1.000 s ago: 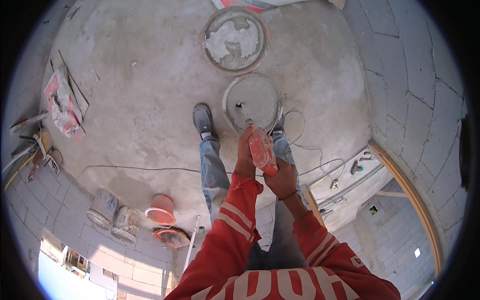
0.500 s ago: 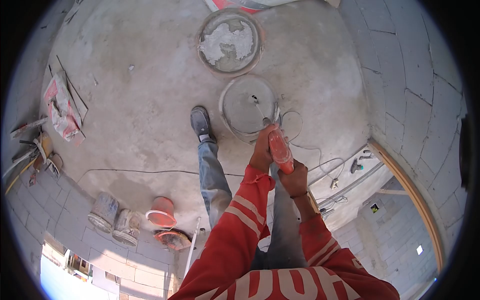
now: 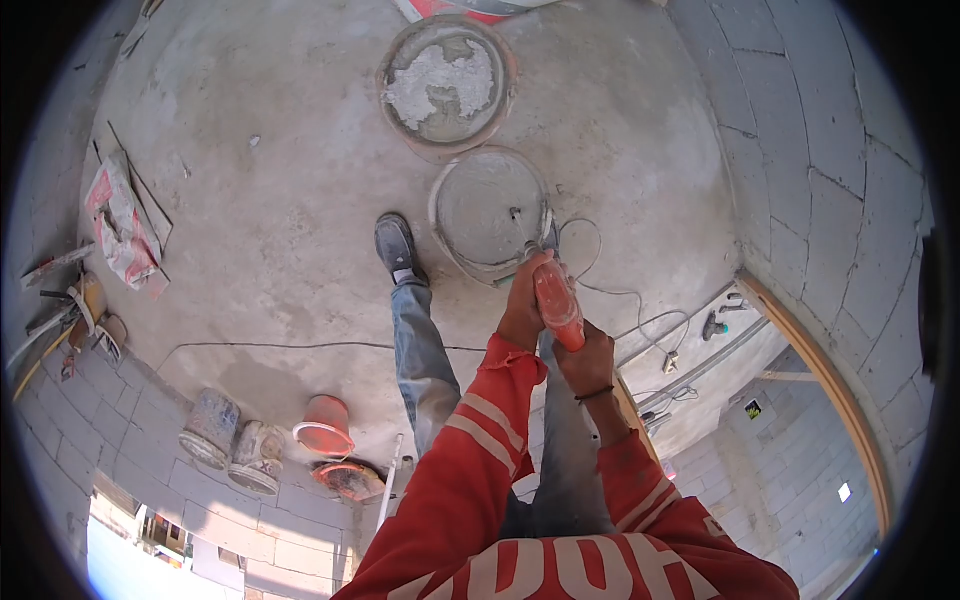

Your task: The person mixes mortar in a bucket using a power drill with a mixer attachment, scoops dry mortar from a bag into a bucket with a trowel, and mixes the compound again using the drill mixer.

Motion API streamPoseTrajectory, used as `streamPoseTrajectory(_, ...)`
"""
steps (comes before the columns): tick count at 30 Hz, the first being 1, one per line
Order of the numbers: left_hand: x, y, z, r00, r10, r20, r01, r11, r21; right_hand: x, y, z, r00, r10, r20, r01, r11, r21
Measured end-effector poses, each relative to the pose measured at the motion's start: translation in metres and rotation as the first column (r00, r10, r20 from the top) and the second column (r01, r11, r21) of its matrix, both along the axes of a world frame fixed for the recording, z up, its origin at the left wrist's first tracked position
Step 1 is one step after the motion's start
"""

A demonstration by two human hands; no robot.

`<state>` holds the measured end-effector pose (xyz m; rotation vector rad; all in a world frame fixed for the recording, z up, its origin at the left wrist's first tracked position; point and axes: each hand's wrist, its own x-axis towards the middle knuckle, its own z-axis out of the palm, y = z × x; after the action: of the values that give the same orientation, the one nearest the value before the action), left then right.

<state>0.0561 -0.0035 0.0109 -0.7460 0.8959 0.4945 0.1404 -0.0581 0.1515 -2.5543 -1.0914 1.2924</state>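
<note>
Both of my hands are closed on a red power drill (image 3: 557,303) crusted with grey residue. My left hand (image 3: 522,308) wraps its front part near the chuck, and my right hand (image 3: 586,362) grips the rear end. From the drill a thin mixing shaft (image 3: 524,231) runs down into wet grey mortar (image 3: 485,195) in a round bucket (image 3: 436,216). The shaft's lower end is hidden in the mortar. My right foot is mostly hidden behind the bucket and drill.
Beyond stands a second bucket (image 3: 389,112) with pale powder on grey mix. A power cord (image 3: 640,297) curls to the right. Several pails, including a red bucket (image 3: 323,424), stand lower left. A torn bag (image 3: 125,220) lies left; a wooden door frame (image 3: 840,400) borders the right.
The mixing shaft has shifted within the bucket toward its near right side, and the drill has moved with it. My view has shifted slightly. Both hands keep their grip.
</note>
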Motion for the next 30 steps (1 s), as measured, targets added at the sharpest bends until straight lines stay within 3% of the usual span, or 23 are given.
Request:
streamPoseTrajectory(8,-0.015,0.031,0.017,0.998,0.057,0.007,-0.057,0.998,0.018,-0.009,0.023,0.001,0.996,0.084,0.006,-0.084,0.995,0.052)
streamPoseTrajectory(11,-0.022,0.036,0.018,1.0,0.006,-0.005,-0.006,1.0,0.029,-0.013,0.026,0.002,0.997,0.077,0.001,-0.077,0.996,0.054)
streamPoseTrajectory(14,-0.026,0.038,0.027,0.996,0.046,-0.077,-0.05,0.997,-0.051,-0.019,0.029,0.006,0.993,0.121,0.017,-0.121,0.992,0.038)
streamPoseTrajectory(20,-0.044,0.038,0.017,0.994,0.095,-0.052,-0.092,0.994,0.054,-0.033,0.03,-0.005,0.989,0.15,0.015,-0.151,0.985,0.088)
streamPoseTrajectory(26,-0.049,0.05,0.014,0.993,0.106,-0.051,-0.105,0.994,0.029,-0.039,0.038,-0.011,0.984,0.172,0.039,-0.175,0.978,0.11)
streamPoseTrajectory(30,-0.05,0.053,0.006,0.988,0.151,0.012,-0.151,0.978,0.147,-0.036,0.046,-0.01,0.976,0.209,0.054,-0.213,0.972,0.096)
